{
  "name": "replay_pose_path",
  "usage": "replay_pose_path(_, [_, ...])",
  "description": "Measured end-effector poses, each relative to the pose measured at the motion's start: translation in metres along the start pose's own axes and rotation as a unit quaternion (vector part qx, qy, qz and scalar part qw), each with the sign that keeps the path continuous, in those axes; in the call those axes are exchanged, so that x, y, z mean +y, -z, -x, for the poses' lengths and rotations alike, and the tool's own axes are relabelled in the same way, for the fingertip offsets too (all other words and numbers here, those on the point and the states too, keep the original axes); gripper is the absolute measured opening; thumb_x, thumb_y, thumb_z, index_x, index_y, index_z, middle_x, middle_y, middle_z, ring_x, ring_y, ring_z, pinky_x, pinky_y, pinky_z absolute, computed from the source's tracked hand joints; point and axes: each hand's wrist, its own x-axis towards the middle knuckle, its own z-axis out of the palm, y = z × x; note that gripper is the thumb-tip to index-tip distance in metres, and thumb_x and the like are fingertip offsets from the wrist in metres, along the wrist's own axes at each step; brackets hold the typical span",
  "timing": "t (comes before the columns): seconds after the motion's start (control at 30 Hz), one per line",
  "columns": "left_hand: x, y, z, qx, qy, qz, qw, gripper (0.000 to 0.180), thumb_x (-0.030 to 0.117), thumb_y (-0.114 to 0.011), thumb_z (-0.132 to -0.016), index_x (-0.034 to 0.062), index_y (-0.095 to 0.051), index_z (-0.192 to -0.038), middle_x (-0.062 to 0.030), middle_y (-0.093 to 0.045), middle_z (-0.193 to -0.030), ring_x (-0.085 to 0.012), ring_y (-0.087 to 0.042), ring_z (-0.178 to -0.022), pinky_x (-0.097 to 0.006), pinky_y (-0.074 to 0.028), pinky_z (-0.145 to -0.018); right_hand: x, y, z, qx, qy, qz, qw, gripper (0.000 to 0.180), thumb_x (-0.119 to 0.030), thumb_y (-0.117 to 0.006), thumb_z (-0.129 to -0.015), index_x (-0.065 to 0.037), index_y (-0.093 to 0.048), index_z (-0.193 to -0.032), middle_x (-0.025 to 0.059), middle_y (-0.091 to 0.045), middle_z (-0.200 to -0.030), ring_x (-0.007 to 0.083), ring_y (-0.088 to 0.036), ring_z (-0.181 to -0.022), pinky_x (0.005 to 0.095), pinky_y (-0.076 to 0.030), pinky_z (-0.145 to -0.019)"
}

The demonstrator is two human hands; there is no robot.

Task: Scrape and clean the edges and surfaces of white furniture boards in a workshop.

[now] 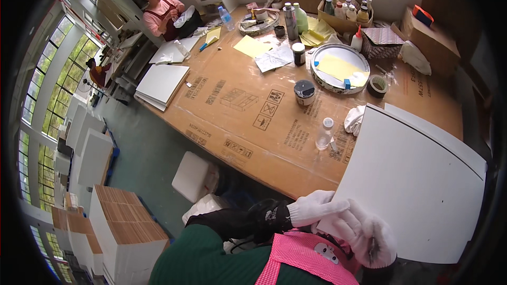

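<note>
**A:** Since both gloved hands are already on it, how would you say that white panel will handle?

**B:** Stiff and flat, I'd judge: it holds its plane with no sag where it overhangs. It looks light enough for one person but wide and awkward, so it could swing. The face is smooth, perhaps slippery, though the knit gloves should help. The corners and edges look like the parts that would dent or chip.

**A:** Where is the grip now?

**B:** At the near left corner. The left hand is closed on the left edge just above that corner, fingers laid across the face. The right hand is curled round the near edge just beside it. Both are gripping the panel, close to the pink apron.

**A:** Would you hold it there?

**B:** I'd spread the hands further apart along two edges; both at one corner gives little control.

**A:** And how does it look and lie?

**B:** Plain matte white, rectangular, clean. It lies at the near right of the bench, over a second white panel whose edge shows beyond it, with a small clear bottle just left of it.
</note>
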Motion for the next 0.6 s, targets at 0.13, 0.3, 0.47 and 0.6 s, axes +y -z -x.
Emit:
replay_pose_path(0.13, [-0.017,-0.005,-0.008,0.030,-0.028,-0.043,0.998,0.051,0.043,-0.054,-0.094,0.0005,-0.054,-0.120,-0.0075,-0.063,-0.088,-0.0093,-0.058,-0.061,-0.021,-0.046,-0.047,-0.011,0.051,0.049,0.117,0.104,-0.068,0.985,0.038,-0.025,-0.032,-0.105,0.000,-0.042,-0.079,0.0282,-0.018,-0.152,0.0403,-0.024,-0.141,0.0558,-0.024,-0.116])
replay_pose_path(0.3, [-0.022,-0.008,-0.005,0.060,-0.004,-0.024,0.998,0.051,0.041,-0.055,-0.095,0.0005,-0.050,-0.126,-0.0049,-0.062,-0.084,-0.0074,-0.058,-0.057,-0.020,-0.047,-0.047,-0.050,0.085,0.110,0.182,0.229,-0.170,0.941,0.034,-0.023,-0.031,-0.105,-0.001,-0.037,-0.080,0.0294,-0.016,-0.152,0.0417,-0.021,-0.141,0.0570,-0.022,-0.117])
replay_pose_path(0.47, [-0.005,-0.040,0.008,0.157,-0.018,-0.015,0.987,0.045,0.040,-0.055,-0.095,0.0018,-0.053,-0.120,-0.0042,-0.062,-0.076,-0.0077,-0.056,-0.051,-0.020,-0.044,-0.043,-0.112,0.103,0.184,0.356,0.287,-0.093,0.885,0.026,-0.026,-0.039,-0.103,-0.002,-0.044,-0.095,0.0246,-0.020,-0.151,0.0257,-0.026,-0.122,0.0432,-0.028,-0.097])
replay_pose_path(0.6, [-0.006,-0.052,0.016,0.207,-0.046,-0.053,0.976,0.046,0.044,-0.053,-0.095,0.0005,-0.057,-0.108,-0.0023,-0.062,-0.073,-0.0047,-0.054,-0.050,-0.017,-0.041,-0.041,-0.183,0.167,0.296,0.479,0.314,-0.026,0.819,0.051,-0.029,-0.053,-0.097,-0.001,-0.042,-0.138,0.0178,-0.021,-0.156,0.0102,-0.050,-0.078,0.0200,-0.040,-0.059])
